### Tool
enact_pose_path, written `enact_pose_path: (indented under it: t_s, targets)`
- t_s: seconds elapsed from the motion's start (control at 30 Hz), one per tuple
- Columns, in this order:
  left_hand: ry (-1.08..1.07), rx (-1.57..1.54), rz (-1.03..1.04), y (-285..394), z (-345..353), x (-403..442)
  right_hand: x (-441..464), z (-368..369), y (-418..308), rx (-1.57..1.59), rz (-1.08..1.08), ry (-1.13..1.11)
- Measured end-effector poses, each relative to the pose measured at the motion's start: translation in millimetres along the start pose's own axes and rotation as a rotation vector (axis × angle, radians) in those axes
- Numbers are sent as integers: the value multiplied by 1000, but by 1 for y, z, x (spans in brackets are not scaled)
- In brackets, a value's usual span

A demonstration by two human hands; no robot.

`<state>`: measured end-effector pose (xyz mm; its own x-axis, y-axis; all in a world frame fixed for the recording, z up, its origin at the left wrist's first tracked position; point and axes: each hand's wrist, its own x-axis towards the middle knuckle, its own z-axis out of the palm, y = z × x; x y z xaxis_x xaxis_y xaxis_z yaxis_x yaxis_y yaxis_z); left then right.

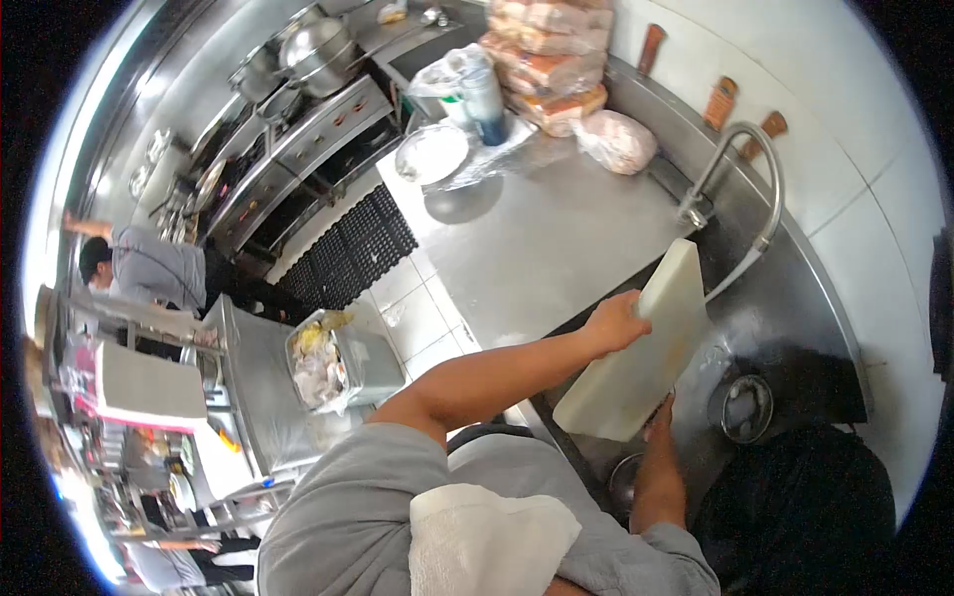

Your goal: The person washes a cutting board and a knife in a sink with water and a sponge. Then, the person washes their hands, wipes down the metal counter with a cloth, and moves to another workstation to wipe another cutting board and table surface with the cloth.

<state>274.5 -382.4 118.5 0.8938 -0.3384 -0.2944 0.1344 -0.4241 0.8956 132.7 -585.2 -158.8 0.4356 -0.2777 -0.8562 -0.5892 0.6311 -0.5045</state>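
A thick white cutting board (636, 348) is held tilted on edge over the metal sink (795, 328). My left hand (616, 323) is closed around its left edge, thumb on the near face. My right hand (660, 417) is at the board's lower right edge; its fingers are mostly hidden behind the board. A curved metal faucet (773, 199) arches over the sink, its end dropping behind the board. In the basin, right of my right hand, sits a round metal bowl (746, 408). Another round metal vessel (624, 477) shows partly beside my right forearm.
Left of the sink is a steel counter (556, 238) with a plate (432, 155), wrapped packages (552, 60) and a bagged bundle (616, 141). Knives (720, 104) hang along the wall. A waste bin (358, 358) stands behind; a co-worker (159, 263) is near the stove (328, 129).
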Motion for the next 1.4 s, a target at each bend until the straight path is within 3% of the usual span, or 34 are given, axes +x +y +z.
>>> enact_pose_path:
  t_s: [0.07, 0.17, 0.27, 0.4, 0.47, 0.53, 0.73, 0.83, 0.97, 1.03, 1.07, 1.13, 1.23, 1.33, 1.4]
  targets:
    - [11, -32, 32, 3, -25, -12, 0, 8, 5, 295, -38, -342]
    - [31, -49, 146, 12, -62, -38, -8, 22, 1, 218, -186, -445]
    - [82, -87, 115, 21, -109, -72, -66, 52, -22, 54, -263, -408]
    - [47, -556, -9, 3, -163, -109, -131, 83, -52, -80, -324, -353]
    - [128, -753, -101, -30, -185, -119, -143, 92, -67, -211, -319, -284]
    - [112, -877, -58, -71, -201, -125, -147, 103, -76, -266, -409, -290]
    - [261, -965, -176, -164, -217, -127, -140, 143, -88, -527, -546, -413]
    - [361, -1030, -235, -208, -225, -108, -144, 165, -96, -612, -515, -393]
    - [406, -999, -183, -224, -231, -89, -108, 187, -115, -688, -560, -333]
    - [448, -1051, -165, -234, -232, -80, -85, 193, -120, -832, -872, -56]
    - [441, -1052, -168, -222, -231, -84, -96, 192, -123, -832, -870, -49]
    - [629, -681, -169, -197, -232, -107, -119, 182, -123, -691, -924, -100]
    - [546, -593, -131, -204, -216, -133, -123, 151, -102, -544, -739, -292]
    - [529, -660, 28, -225, -178, -142, -135, 153, -74, -380, -788, -291]
    - [584, -603, -5, -213, -175, -139, -123, 160, -67, -257, -764, -215]
